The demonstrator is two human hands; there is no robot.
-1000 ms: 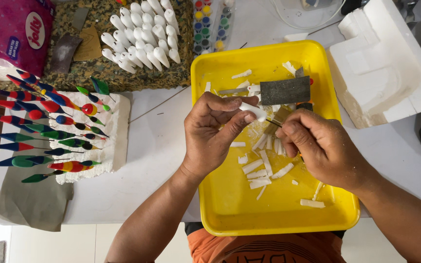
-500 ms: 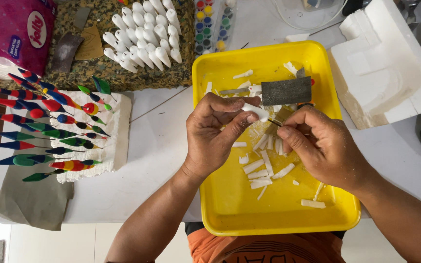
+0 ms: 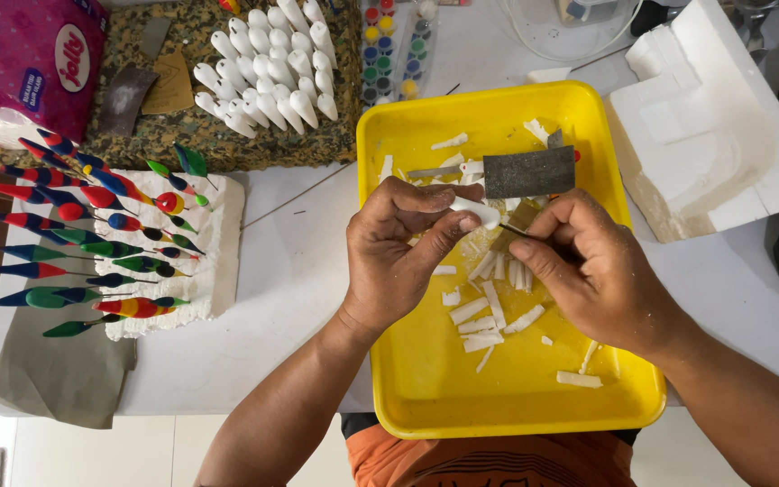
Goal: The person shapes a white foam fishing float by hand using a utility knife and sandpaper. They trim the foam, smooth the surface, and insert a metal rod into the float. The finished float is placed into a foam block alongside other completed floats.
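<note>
Both hands work over a yellow tray (image 3: 426, 397): the left hand (image 3: 398, 257) pinches a small white foam piece (image 3: 477, 212) between thumb and fingers, while the right hand (image 3: 592, 271) grips a thin dark blade (image 3: 514, 231) beside it. White foam shavings (image 3: 484, 316) lie beneath them, a grey sanding block (image 3: 528, 171) farther back. Beyond, unpainted white floats (image 3: 268, 68) stand upright on a speckled mat (image 3: 254, 149).

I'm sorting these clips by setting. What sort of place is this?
Probably a small craft worktable for handmade fishing floats. Painted floats stand in a foam block, unpainted white ones wait behind, and the left hand holds a white piece over a yellow tray of shavings.
</note>
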